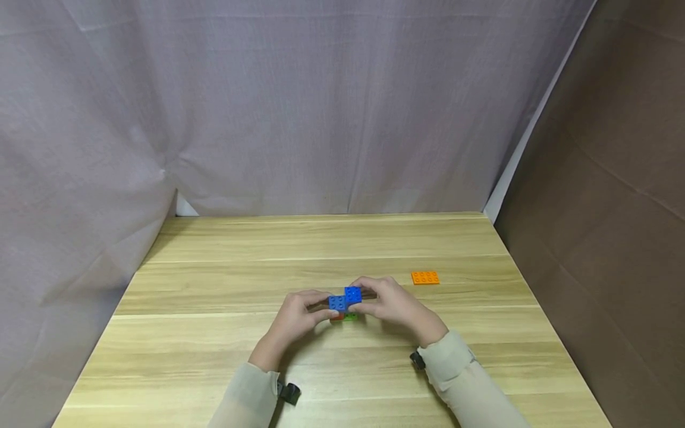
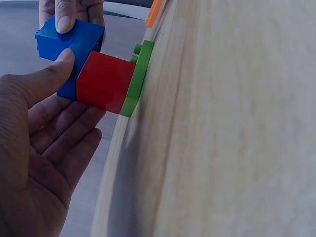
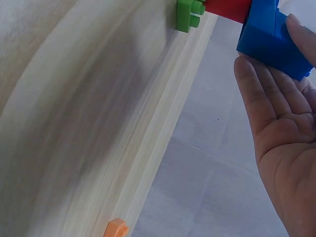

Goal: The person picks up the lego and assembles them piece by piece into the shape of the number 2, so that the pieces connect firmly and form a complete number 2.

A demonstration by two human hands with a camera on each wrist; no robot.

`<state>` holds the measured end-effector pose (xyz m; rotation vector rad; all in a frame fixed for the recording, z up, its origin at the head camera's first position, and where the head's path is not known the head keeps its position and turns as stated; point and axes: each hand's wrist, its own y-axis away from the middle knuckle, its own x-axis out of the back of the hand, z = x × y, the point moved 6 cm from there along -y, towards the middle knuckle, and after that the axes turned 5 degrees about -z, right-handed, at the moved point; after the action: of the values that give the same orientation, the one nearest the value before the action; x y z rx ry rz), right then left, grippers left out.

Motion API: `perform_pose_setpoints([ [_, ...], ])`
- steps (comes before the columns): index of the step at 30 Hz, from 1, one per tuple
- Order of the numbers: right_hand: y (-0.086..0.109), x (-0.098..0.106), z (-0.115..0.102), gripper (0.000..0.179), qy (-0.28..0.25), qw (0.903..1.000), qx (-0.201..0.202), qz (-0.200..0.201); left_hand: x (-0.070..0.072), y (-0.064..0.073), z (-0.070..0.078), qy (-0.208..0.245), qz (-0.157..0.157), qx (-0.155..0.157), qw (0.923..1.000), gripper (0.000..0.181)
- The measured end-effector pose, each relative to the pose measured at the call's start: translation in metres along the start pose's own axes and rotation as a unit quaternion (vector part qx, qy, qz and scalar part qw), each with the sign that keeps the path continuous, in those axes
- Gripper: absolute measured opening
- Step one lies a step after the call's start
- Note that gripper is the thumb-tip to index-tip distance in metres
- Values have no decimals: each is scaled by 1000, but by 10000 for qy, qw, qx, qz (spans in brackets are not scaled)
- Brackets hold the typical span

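Observation:
Near the table's middle stands a small stack of building blocks. At its base is a green flat block [image 2: 137, 79], topped by a red block [image 2: 105, 81]. A blue block [image 1: 337, 303] rests against the red one, pinched by my left hand [image 1: 296, 318] between thumb and fingers. My right hand [image 1: 393, 303] pinches a brighter blue block [image 1: 352, 295], which meets the first blue block and juts out to the right. Whether the two blue blocks are fully pressed together, I cannot tell. In the right wrist view, fingers lie under the brighter block [image 3: 276, 49].
An orange flat block [image 1: 425, 277] with studs lies on the wooden table [image 1: 214, 285], behind and to the right of the hands. Grey cloth [image 1: 267, 107] hangs behind and at the left; a brown cloth wall [image 1: 605, 208] stands at the right.

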<state>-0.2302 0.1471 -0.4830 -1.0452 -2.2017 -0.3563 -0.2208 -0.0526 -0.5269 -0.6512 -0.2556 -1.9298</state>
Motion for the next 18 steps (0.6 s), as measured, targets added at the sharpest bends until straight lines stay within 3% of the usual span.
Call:
perform_pose_setpoints([
  [18, 1, 2, 1, 44, 178, 9997, 189, -4, -2, 0, -1, 340, -82, 19, 9994, 41],
])
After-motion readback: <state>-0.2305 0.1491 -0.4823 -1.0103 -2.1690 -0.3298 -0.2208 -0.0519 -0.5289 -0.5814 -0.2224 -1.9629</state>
